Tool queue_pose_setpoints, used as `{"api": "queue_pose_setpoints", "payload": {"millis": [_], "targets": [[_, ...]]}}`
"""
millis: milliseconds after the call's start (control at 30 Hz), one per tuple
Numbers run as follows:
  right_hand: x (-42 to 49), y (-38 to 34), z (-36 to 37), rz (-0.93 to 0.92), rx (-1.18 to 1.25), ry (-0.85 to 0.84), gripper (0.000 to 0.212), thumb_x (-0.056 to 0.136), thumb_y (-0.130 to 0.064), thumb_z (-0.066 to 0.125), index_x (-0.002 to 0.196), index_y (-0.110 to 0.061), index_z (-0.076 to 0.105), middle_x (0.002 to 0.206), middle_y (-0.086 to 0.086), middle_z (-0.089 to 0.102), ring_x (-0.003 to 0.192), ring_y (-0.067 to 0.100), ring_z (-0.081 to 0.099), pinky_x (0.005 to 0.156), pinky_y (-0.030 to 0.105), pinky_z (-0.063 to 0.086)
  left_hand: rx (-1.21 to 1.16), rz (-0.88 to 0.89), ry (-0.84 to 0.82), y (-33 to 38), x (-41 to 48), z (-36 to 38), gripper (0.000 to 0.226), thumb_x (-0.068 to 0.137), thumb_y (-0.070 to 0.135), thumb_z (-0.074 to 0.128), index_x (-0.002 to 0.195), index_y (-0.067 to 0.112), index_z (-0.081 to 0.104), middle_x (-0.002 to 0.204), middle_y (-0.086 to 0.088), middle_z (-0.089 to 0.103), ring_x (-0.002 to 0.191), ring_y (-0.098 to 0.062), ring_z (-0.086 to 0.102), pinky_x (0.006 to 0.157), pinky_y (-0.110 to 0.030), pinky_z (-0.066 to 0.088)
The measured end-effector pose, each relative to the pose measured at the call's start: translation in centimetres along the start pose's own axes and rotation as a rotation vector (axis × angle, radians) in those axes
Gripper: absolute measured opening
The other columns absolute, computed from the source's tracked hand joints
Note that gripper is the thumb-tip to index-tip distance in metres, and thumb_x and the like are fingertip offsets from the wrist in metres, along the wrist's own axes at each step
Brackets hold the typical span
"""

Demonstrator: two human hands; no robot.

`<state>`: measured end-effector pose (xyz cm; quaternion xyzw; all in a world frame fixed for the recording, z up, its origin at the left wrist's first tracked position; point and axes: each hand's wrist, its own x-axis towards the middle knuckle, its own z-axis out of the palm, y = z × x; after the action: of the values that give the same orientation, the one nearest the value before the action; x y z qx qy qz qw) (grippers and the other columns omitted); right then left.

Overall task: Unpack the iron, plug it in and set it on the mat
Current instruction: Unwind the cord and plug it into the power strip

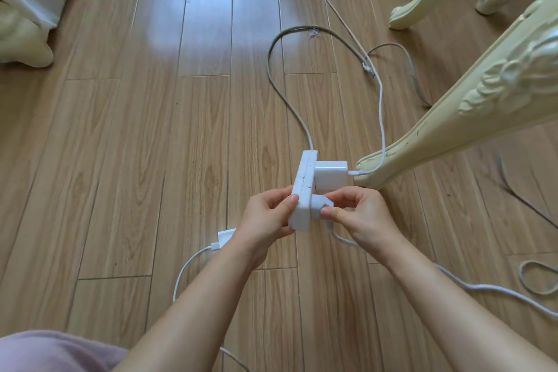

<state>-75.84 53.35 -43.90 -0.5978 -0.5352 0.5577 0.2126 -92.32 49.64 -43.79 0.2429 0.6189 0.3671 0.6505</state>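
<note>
**Plugging in: plug seated against the power strip**

The left hand (265,216) grips the near end of a white power strip (303,190), lifted on edge above the wooden floor (151,130), thumb on top and fingers curled beneath. The right hand (360,214) pinches a white plug (322,205) between thumb and fingertips, pressing it into the strip's right face; its cord (471,285) trails away to the near right. A white adapter (330,174) occupies the next socket, farther along. The plug appears light, rigid and smooth, so it is best held by its body, not its limp cord. Both forearms converge from the near edge, wrists level. Neither iron nor mat is in view.
</note>
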Motion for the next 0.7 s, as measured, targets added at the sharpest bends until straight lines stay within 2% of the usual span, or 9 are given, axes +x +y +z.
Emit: {"api": "queue_pose_setpoints", "payload": {"millis": [133,200,233,300,367,433,500,567,700], "targets": [[-0.1,0.4,1.0,0.032,-0.089,0.014,0.015,0.075,-0.008,0.073,0.076,-0.023,0.069,0.076,-0.004,0.069,0.077,0.011,0.065,0.081,0.034,0.053,-0.052,-0.098,-0.032,-1.0,0.0,-0.4,0.023,0.096,0.019,0.046,0.11,0.025,0.064,0.101,0.002,0.069,0.092,-0.016,0.065,0.076,-0.025,0.054],[0.2,0.6,2.0,0.029,-0.367,0.051,0.007,0.078,-0.023,0.071,0.084,-0.025,0.069,0.083,-0.005,0.07,0.089,0.015,0.064,0.091,0.041,0.046,0.015,-0.14,-0.042,-1.7,0.2,-0.6,0.028,0.097,0.021,0.044,0.119,0.029,0.06,0.115,0.002,0.064,0.102,-0.014,0.061,0.083,-0.029,0.05],[0.2,0.5,2.5,0.022,-0.575,0.046,0.012,0.081,-0.029,0.067,0.092,-0.025,0.068,0.09,-0.005,0.07,0.096,0.016,0.061,0.097,0.041,0.039,0.204,-0.111,-0.025,-2.0,0.4,-1.0,0.032,0.097,0.022,0.044,0.125,0.033,0.055,0.13,-0.001,0.054,0.115,-0.015,0.055,0.092,-0.032,0.046],[0.3,0.5,3.6,-0.01,-0.911,-0.024,0.018,0.09,-0.032,0.053,0.104,-0.023,0.06,0.097,-0.002,0.069,0.104,0.02,0.058,0.107,0.045,0.022,0.689,-0.055,0.036,-2.4,0.8,-1.6,0.046,0.095,0.027,0.047,0.14,0.033,0.035,0.158,-0.007,0.009,0.14,-0.021,0.03,0.109,-0.035,0.03],[0.3,0.6,4.7,-0.033,-1.036,-0.063,0.017,0.093,-0.027,0.046,0.105,-0.018,0.054,0.099,0.003,0.068,0.102,0.025,0.06,0.112,0.049,0.015,0.871,-0.015,0.074,-2.3,0.5,-1.7,0.064,0.093,0.029,0.05,0.148,0.026,0.017,0.158,-0.007,-0.016,0.145,-0.022,0.016,0.112,-0.032,0.023],[0.6,1.1,5.6,-0.036,-1.078,-0.085,0.014,0.093,-0.021,0.046,0.105,-0.016,0.051,0.103,0.005,0.066,0.102,0.027,0.06,0.108,0.047,0.023,0.859,-0.011,0.063,-2.3,0.3,-1.6,0.069,0.091,0.027,0.052,0.149,0.024,0.014,0.158,-0.005,-0.015,0.146,-0.019,0.013,0.112,-0.031,0.022],[0.9,1.6,6.4,-0.025,-1.101,-0.105,0.016,0.09,-0.02,0.049,0.106,-0.016,0.049,0.109,0.006,0.062,0.104,0.027,0.057,0.095,0.043,0.032,0.881,-0.007,0.051,-2.5,0.4,-1.7,0.07,0.09,0.025,0.054,0.148,0.023,0.015,0.159,-0.004,-0.01,0.147,-0.018,0.01,0.112,-0.029,0.02],[1.2,1.9,7.1,-0.016,-1.11,-0.106,0.019,0.089,-0.022,0.051,0.107,-0.017,0.05,0.112,0.006,0.059,0.108,0.026,0.054,0.09,0.041,0.032,0.902,-0.004,0.048,-2.4,0.5,-1.6,0.071,0.089,0.024,0.054,0.148,0.022,0.016,0.159,-0.005,-0.007,0.147,-0.017,0.008,0.113,-0.029,0.019],[1.3,2.1,7.8,-0.029,-1.085,-0.127,0.021,0.09,-0.021,0.049,0.111,-0.017,0.052,0.118,0.005,0.056,0.112,0.026,0.05,0.101,0.046,0.027,0.895,0.028,0.036,-1.7,0.2,-1.3,0.071,0.088,0.021,0.053,0.149,0.02,0.016,0.16,-0.004,-0.001,0.147,-0.014,0.002,0.114,-0.029,0.015]]}}
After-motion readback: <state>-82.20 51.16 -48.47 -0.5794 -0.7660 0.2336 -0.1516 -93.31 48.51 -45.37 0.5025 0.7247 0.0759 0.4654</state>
